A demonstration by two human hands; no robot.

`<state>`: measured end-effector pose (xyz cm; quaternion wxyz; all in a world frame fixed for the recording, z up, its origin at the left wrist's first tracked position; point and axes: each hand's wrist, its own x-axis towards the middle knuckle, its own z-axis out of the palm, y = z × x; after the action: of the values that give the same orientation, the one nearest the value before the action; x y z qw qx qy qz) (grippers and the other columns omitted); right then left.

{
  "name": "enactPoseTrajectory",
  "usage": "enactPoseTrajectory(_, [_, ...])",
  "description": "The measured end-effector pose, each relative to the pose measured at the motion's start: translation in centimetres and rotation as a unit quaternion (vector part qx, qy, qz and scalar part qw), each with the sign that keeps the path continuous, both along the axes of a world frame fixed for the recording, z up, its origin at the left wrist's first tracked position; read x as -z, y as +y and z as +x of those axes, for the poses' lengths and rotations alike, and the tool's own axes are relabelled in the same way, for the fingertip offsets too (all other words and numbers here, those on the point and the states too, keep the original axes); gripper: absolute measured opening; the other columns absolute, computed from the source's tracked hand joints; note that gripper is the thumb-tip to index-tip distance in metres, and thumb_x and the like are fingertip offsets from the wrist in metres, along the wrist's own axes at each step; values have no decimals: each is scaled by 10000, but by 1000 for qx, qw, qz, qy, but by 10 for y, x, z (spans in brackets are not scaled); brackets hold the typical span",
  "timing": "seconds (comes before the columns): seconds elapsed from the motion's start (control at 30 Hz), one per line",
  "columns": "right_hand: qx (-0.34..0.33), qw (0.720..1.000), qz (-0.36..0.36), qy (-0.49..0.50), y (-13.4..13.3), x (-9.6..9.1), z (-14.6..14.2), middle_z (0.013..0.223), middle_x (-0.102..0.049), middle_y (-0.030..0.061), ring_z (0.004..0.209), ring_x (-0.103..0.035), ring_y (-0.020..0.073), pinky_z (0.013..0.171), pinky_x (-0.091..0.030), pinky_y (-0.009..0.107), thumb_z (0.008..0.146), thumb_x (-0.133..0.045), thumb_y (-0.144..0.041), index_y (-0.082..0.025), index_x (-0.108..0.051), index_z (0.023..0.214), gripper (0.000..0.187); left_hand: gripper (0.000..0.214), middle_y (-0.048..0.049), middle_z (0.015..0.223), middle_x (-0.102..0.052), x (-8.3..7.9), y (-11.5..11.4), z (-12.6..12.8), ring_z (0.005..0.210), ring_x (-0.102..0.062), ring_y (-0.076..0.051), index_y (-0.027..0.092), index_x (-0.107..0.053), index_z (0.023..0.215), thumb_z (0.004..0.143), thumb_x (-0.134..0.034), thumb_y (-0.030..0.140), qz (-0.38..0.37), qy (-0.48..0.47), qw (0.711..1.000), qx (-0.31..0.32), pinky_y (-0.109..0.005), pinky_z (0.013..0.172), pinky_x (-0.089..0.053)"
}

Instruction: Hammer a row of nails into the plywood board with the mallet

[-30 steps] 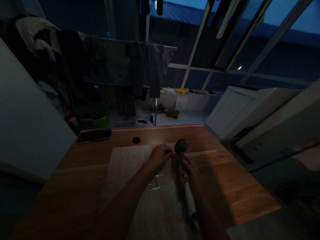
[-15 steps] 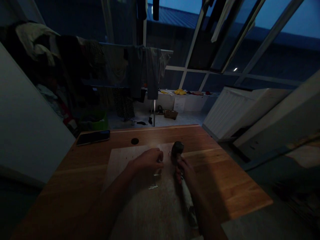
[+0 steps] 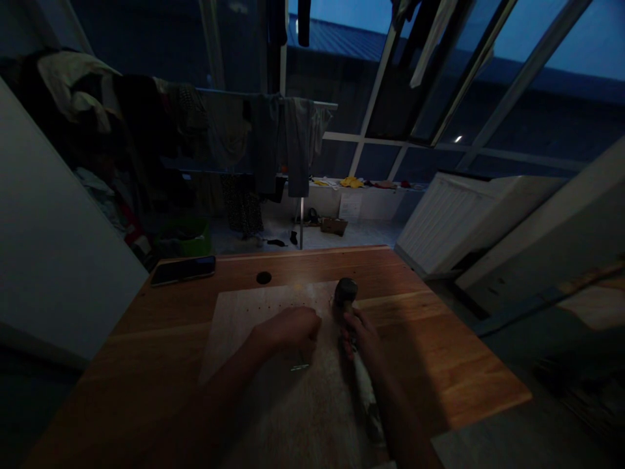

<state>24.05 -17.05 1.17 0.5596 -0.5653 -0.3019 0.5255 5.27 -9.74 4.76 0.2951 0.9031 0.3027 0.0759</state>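
My right hand (image 3: 361,332) is wrapped round the upper handle of a hammer (image 3: 364,384). Its dark head rests near the board's far right corner, and the pale handle runs back towards me. My left hand (image 3: 295,329) hovers over the middle of a pale wooden board (image 3: 278,410), fingers curled down and pressed together. What they pinch, if anything, is hidden in the dim light. Just below those fingers lie a few thin, shiny nails (image 3: 299,368). A row of small dark dots (image 3: 268,307), maybe holes or nail heads, crosses the board's far part.
The board lies on a wooden table (image 3: 146,345). At the table's far left is a phone (image 3: 183,270), with a round dark hole (image 3: 263,277) to its right. Beyond stand a clothes rack (image 3: 209,91) with hanging laundry, a green basket (image 3: 190,241) and a white ribbed panel (image 3: 449,208).
My left hand has turned downward and come slightly nearer to me, its fingers now lower, by the nails. The right hand and the hammer have hardly moved.
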Motion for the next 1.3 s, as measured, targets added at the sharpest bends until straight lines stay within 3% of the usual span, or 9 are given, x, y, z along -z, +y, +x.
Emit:
enactPoseTrajectory(0.07, [1, 1000, -2, -1, 0, 0, 0, 487, -548, -103, 297, -455, 92, 294, -326, 190, 675, -766, -580, -229, -553, 945, 491, 83, -16, 752, -661, 4, 11, 3, 691, -595, -172, 203, -673, 724, 677, -672, 134, -30, -76, 997, -14, -263, 631, -421])
enactPoseTrajectory(0.13, [1, 1000, -4, 0, 1, 2, 0, 490, -554, -103, 299, -462, 96, 291, -333, 192, 671, -768, -587, -230, -554, 962, 508, 43, -7, 760, -660, 12, 23, 10, 692, -593, -149, 192, -662, 779, 750, -645, 167, -72, -179, 979, -71, -247, 647, -436])
enactPoseTrajectory(0.27, [6, 1000, -13, 3, 2, 7, 2, 486, -545, -114, 292, -469, 102, 281, -331, 192, 666, -782, -586, -232, -553, 995, 535, 87, -11, 782, -664, 35, 40, 25, 711, -612, -137, 186, -637, 886, 803, -654, 207, -136, -353, 896, -232, -243, 675, -472])
enactPoseTrajectory(0.33, [4, 1000, -10, 4, 1, 9, 3, 497, -550, -115, 295, -477, 102, 281, -338, 194, 675, -785, -581, -231, -553, 1012, 539, 131, -25, 810, -689, 46, 43, 28, 745, -639, -146, 181, -650, 923, 798, -675, 208, -150, -380, 876, -257, -256, 708, -493])
enactPoseTrajectory(0.5, [8, 1000, -7, -4, 0, 5, 1, 492, -539, -113, 287, -459, 93, 272, -322, 190, 673, -773, -592, -230, -543, 954, 512, 93, -46, 836, -729, 59, 45, 26, 789, -673, -162, 158, -691, 860, 794, -698, 223, -133, -378, 885, -235, -277, 775, -513])
enactPoseTrajectory(0.8, [22, 1000, 16, 5, 0, 2, 1, 524, -553, -99, 305, -469, 92, 297, -332, 198, 673, -805, -529, -230, -568, 951, 472, 108, -8, 787, -724, 54, 37, 29, 718, -623, -132, 166, -726, 843, 799, -631, 142, -37, -304, 927, -217, -241, 709, -475])
enactPoseTrajectory(0.97, [11, 998, 44, 33, -2, 0, -1, 547, -561, -108, 297, -456, 88, 287, -308, 191, 697, -795, -508, -241, -570, 1095, 530, 141, 16, 718, -686, 51, 36, 29, 650, -588, -114, 166, -715, 839, 779, -604, 103, -33, -277, 934, -221, -219, 646, -443])
enactPoseTrajectory(1.1, [-28, 997, 47, 56, -6, -6, -7, 564, -578, -108, 285, -457, 92, 275, -308, 192, 744, -752, -538, -243, -559, 1179, 560, 163, 3, 775, -721, 52, 35, 30, 694, -629, -125, 170, -700, 905, 782, -623, 95, -48, -289, 930, -224, -227, 672, -460])
enactPoseTrajectory(1.3, [-89, 995, 53, 10, -10, -14, -18, 548, -590, -67, 305, -466, 105, 301, -330, 220, 770, -738, -634, -236, -627, 959, 455, 277, 16, 739, -725, 52, 34, 31, 675, -650, -131, 171, -685, 1045, 788, -627, 85, -77, -307, 922, -224, -228, 666, -474])
